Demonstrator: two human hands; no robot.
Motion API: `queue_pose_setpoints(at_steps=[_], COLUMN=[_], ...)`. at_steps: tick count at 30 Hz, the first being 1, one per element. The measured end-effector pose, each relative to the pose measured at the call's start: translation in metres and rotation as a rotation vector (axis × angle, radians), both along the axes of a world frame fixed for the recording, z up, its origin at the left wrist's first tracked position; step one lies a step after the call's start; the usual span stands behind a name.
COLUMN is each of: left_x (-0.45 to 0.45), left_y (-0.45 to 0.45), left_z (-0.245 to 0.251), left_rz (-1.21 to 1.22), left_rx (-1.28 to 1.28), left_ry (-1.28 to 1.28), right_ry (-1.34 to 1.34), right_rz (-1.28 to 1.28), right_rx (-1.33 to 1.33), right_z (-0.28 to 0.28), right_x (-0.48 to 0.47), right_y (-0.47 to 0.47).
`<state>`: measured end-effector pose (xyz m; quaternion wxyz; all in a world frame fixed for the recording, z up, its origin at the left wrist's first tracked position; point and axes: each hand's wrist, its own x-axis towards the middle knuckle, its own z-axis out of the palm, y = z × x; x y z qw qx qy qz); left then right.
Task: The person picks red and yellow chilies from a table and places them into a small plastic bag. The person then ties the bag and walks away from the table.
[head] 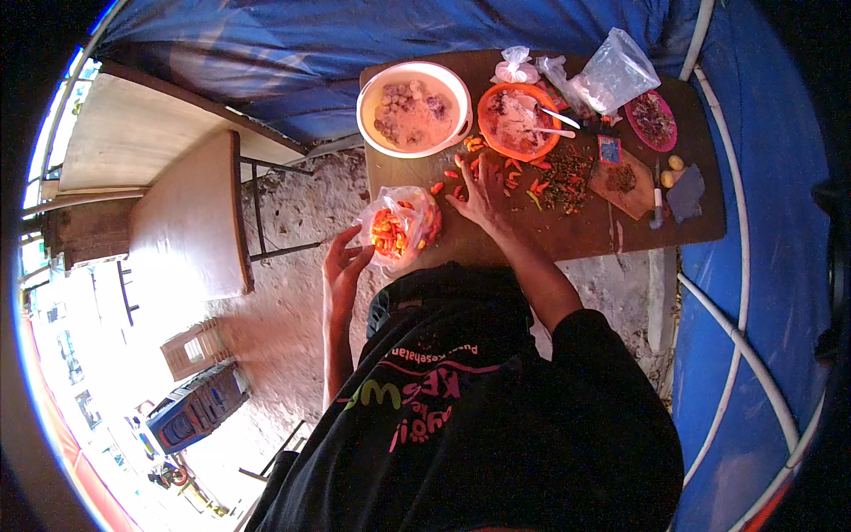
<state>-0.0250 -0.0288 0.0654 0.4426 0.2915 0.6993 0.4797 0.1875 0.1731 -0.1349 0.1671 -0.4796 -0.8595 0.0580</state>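
My left hand (347, 261) grips the left rim of a clear plastic bag (415, 216), which stands near the table's front edge with many red and orange chillies (389, 234) inside. To the right of the bag, my right hand (480, 198) reaches over the brown table with its fingers spread, among loose red chillies (512, 178). No chilli shows in its fingers, though its palm side is hidden. A heap of green stems and small chillies (565, 178) lies just right of that hand.
Behind are a white basin (460, 136) with lumps in liquid, an orange bowl (485, 141) with two utensils and a plastic bag of white powder (608, 83). Farther right stand a pink dish (670, 137), a cutting board (639, 199) and a knife (657, 196). Blue tarpaulin (279, 53) hangs behind.
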Motion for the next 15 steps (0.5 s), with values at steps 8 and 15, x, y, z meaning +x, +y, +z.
queue_pose_setpoints(at_steps=[8, 15], left_x=[-0.001, -0.005], left_y=[-0.004, -0.008], left_z=[0.005, 0.005], left_rz=[-0.014, -0.039], left_rx=[-0.035, -0.032], left_ry=[0.007, 0.005], right_ry=[0.129, 0.290], right_rz=[0.051, 0.012], right_rx=[0.062, -0.117], right_z=[-0.045, -0.057], right_x=[0.005, 0.008], right_y=[-0.020, -0.005])
